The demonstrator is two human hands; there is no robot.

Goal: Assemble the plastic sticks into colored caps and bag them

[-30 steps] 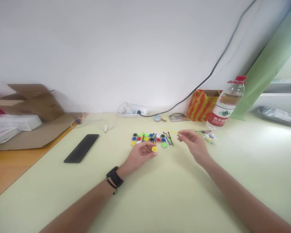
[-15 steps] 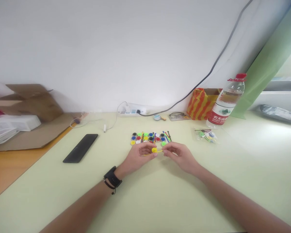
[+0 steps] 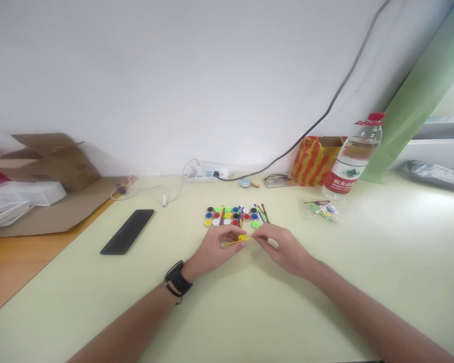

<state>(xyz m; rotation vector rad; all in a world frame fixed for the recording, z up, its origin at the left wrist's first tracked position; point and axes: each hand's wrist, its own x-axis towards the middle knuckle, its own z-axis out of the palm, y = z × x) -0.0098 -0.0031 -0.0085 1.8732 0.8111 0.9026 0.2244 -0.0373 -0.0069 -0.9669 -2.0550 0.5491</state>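
My left hand (image 3: 215,247) pinches a small yellow disc (image 3: 242,237) just above the pale green table (image 3: 249,312). My right hand (image 3: 282,247) pinches a thin yellow stick (image 3: 232,242) that passes through the disc and pokes out to the left. The two hands nearly touch at the disc. Just behind them lie rows of small coloured discs (image 3: 229,216) and a bunch of coloured sticks (image 3: 262,213). A black watch sits on my left wrist.
A black flat device (image 3: 127,231) lies at the left. A small clear bag of parts (image 3: 323,209), a water bottle (image 3: 352,157), a striped bag (image 3: 310,161), glasses and a power strip (image 3: 206,174) stand near the wall. Cardboard (image 3: 56,166) sits far left.
My right hand came in from the right with the yellow stick and met the left hand. The stick now runs through the yellow disc.
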